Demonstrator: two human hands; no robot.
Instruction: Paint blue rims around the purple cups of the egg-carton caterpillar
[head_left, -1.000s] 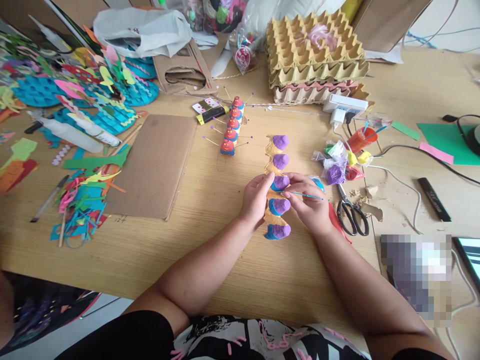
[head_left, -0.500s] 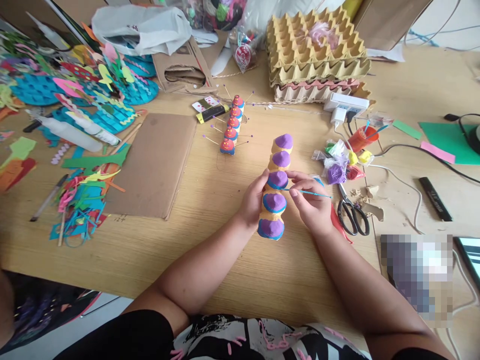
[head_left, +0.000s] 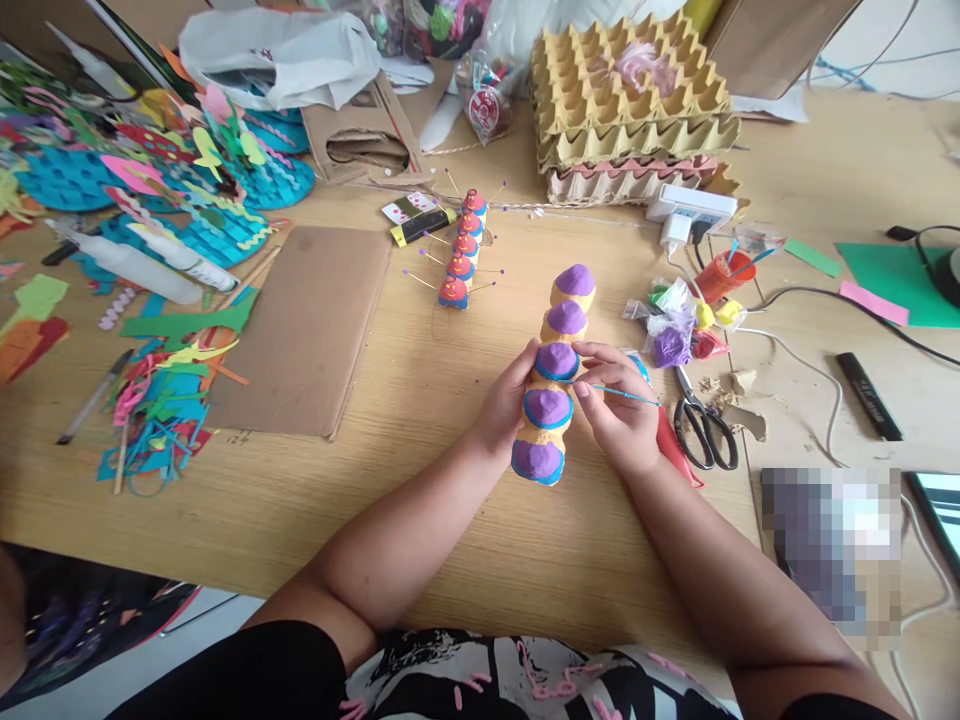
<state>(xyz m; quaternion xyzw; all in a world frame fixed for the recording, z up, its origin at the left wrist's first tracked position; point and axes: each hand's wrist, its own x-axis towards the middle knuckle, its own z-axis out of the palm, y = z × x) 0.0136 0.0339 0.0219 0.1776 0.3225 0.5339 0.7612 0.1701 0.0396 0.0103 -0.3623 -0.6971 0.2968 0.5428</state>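
My left hand (head_left: 508, 400) is wrapped round the left side of an egg-carton strip (head_left: 546, 436). The strip is a row of several yellowish bumps topped with purple clay; the lower ones have blue edging. Between thumb and fingers, my right hand (head_left: 621, 412) pinches a thin blue stick (head_left: 621, 394), its inner end at the blue rim below the middle bump. The right fingertips are close to the strip's right side. Beyond it on the table stands a similar row of red and blue bumps (head_left: 463, 248) with smiling faces and pin-like sticks.
To the left lie a cardboard sheet (head_left: 304, 330), paper scraps (head_left: 169, 400) and glue bottles (head_left: 135, 265). Stacked egg trays (head_left: 630, 110) stand behind, near a power strip (head_left: 691, 204). Right of my hands are bagged clay (head_left: 671, 345), an orange cup (head_left: 721, 278), scissors (head_left: 703, 430) and a marker (head_left: 870, 396).
The strip has tilted slightly, its far end moving right and its near end a little left. The outer end of the blue stick has dropped a little.
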